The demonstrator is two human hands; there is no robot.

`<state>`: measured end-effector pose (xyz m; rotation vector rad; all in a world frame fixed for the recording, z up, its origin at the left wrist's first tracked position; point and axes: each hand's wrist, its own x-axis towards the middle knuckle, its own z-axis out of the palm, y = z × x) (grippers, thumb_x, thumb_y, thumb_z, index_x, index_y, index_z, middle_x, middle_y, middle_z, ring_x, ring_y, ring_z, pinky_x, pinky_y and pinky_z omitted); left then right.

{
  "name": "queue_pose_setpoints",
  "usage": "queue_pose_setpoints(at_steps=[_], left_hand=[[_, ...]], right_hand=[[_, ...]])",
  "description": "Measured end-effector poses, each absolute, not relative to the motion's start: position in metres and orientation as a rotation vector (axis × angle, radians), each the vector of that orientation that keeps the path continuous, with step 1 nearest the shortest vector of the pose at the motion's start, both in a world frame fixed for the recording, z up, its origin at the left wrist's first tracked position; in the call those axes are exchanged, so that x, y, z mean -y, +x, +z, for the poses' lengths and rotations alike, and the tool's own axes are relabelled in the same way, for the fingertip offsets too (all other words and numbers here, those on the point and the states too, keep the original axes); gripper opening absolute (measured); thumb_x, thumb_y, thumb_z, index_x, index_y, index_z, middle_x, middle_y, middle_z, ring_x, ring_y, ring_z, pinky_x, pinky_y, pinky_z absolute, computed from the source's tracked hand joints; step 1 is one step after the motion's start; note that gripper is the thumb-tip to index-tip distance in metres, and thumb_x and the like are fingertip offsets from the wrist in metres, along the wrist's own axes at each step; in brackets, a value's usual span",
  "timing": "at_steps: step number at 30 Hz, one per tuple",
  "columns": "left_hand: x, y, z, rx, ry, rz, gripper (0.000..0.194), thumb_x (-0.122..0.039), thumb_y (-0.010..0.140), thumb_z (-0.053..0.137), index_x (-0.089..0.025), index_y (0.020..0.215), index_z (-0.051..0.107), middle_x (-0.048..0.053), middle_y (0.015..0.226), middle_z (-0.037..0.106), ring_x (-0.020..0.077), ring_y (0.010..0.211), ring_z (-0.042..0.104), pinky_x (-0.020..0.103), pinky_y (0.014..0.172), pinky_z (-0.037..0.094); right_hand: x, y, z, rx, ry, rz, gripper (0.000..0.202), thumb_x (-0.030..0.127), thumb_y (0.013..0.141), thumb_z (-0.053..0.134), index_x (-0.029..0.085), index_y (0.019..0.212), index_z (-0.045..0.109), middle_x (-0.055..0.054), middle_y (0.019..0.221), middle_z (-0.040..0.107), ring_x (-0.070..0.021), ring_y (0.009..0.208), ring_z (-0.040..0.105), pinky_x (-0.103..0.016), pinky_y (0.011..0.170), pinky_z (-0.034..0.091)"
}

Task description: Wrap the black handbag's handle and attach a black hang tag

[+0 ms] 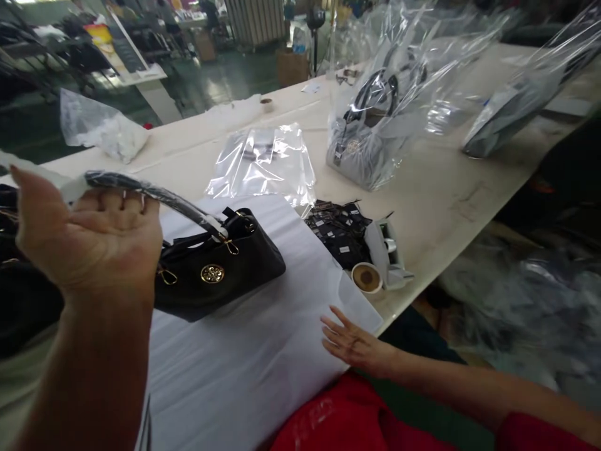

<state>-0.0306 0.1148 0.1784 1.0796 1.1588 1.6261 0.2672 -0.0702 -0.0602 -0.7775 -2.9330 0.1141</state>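
From the head camera, the left hand [89, 241] is raised with its fingers curled around the wrapped handle [154, 197] of the black handbag [220, 266]. The bag lies below and to the right of that grip, on white fabric [263, 351]. The right hand [354, 341] rests flat and open on the fabric's edge, holding nothing.

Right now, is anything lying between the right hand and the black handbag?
Nothing visible. The right hand rests flat on the white sheet; only bare sheet separates it from the black handbag, whose wrapped handle the left hand holds up.
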Motion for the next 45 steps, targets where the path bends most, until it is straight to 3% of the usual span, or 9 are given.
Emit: queue_pose_setpoints(at_steps=[8,17,27,31,34,38,40,42,45], left_hand=[[-0.124,-0.022,0.181,-0.854,0.812,1.789,0.052,-0.044,0.093,0.032,-0.006,0.129,0.029,0.011,0.145,0.03,0.0164,0.133,0.031,0.034,0.108,0.035],[-0.129,-0.003,0.182,-0.758,0.638,1.938,0.05,-0.037,0.093,0.033,-0.006,0.131,0.024,0.012,0.149,0.017,0.014,0.133,0.03,0.031,0.11,0.03],[-0.128,-0.002,0.163,-0.887,0.828,1.953,0.035,-0.042,0.079,0.053,-0.022,0.108,0.05,0.004,0.136,0.042,0.0122,0.132,0.032,0.027,0.108,0.029],[-0.103,-0.021,0.149,-1.207,0.796,1.758,0.052,-0.046,0.066,0.067,-0.019,0.108,0.053,0.01,0.133,0.046,0.0238,0.128,0.039,0.04,0.107,0.032],[-0.037,-0.034,0.129,-1.528,1.257,1.209,0.069,-0.06,0.064,0.066,-0.022,0.12,0.053,0.013,0.134,0.047,0.0334,0.126,0.039,0.053,0.106,0.03],[0.06,-0.019,0.079,-1.784,2.287,0.647,0.117,-0.064,0.047,0.076,-0.023,0.143,0.021,0.016,0.146,0.03,0.0411,0.131,0.028,0.061,0.107,0.021],[0.08,-0.009,0.055,-2.031,2.526,0.573,0.082,-0.043,0.073,0.066,-0.016,0.14,0.028,0.017,0.137,0.043,0.0356,0.126,0.039,0.057,0.105,0.024],[0.076,-0.007,0.042,-2.243,2.631,0.531,0.036,-0.012,0.082,0.049,-0.015,0.117,0.054,0.011,0.11,0.064,0.0261,0.104,0.058,0.048,0.097,0.035],[0.042,-0.021,0.054,-2.424,2.587,0.335,0.028,0.001,0.079,0.04,-0.015,0.076,0.063,0.004,0.068,0.063,0.0192,0.065,0.059,0.035,0.069,0.046]], right_hand=[[0.034,0.257,-0.047,2.966,-0.774,0.121,0.015,0.005,0.074,0.048,0.017,0.07,0.057,-0.001,0.064,0.053,-0.0168,0.069,0.053,-0.048,0.112,0.02],[0.02,0.262,-0.027,2.533,-0.926,0.408,0.007,0.014,0.067,0.045,0.021,0.068,0.044,0.001,0.064,0.049,-0.0144,0.061,0.046,-0.047,0.105,0.029],[0.009,0.267,-0.003,2.363,-0.86,0.464,0.005,0.017,0.077,0.04,0.021,0.077,0.043,0.001,0.067,0.049,-0.0141,0.063,0.049,-0.047,0.101,0.032],[-0.007,0.263,0.016,2.319,-0.836,0.444,0.008,0.02,0.086,0.039,0.02,0.081,0.046,0.002,0.068,0.053,-0.0129,0.064,0.051,-0.045,0.101,0.031],[-0.027,0.257,0.032,2.256,-0.842,0.418,0.014,0.023,0.09,0.04,0.019,0.08,0.048,0.003,0.067,0.054,-0.0116,0.061,0.052,-0.041,0.101,0.032],[-0.054,0.244,0.045,2.216,-0.845,0.377,0.02,0.027,0.09,0.039,0.019,0.075,0.05,0.003,0.062,0.053,-0.0124,0.059,0.052,-0.042,0.099,0.034],[-0.066,0.239,0.05,2.223,-0.863,0.396,0.02,0.027,0.088,0.039,0.02,0.074,0.052,0.003,0.062,0.055,-0.0134,0.059,0.053,-0.043,0.097,0.036],[-0.078,0.236,0.056,2.25,-0.902,0.445,0.02,0.025,0.085,0.041,0.02,0.071,0.054,0.001,0.062,0.057,-0.0151,0.061,0.056,-0.043,0.096,0.039],[-0.097,0.23,0.075,2.3,-0.983,0.526,0.015,0.028,0.08,0.047,0.021,0.072,0.058,-0.002,0.068,0.063,-0.0195,0.07,0.061,-0.041,0.087,0.046]])
